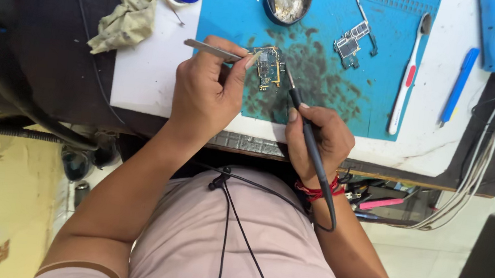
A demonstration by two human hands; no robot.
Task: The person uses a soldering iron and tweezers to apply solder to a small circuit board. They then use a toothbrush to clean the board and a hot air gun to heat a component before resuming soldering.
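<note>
Thin metal tweezers [211, 48], green circuit board [268, 68]

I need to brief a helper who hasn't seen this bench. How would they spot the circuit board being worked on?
Find the blue mat. The circuit board lies near its front edge, between both hands, tweezers on it. The other board lies untouched farther back.

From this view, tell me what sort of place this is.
Likely a small electronics repair bench. The left hand holds tweezers to a circuit board on a stained blue work mat, while the right hand holds a soldering iron.
</note>
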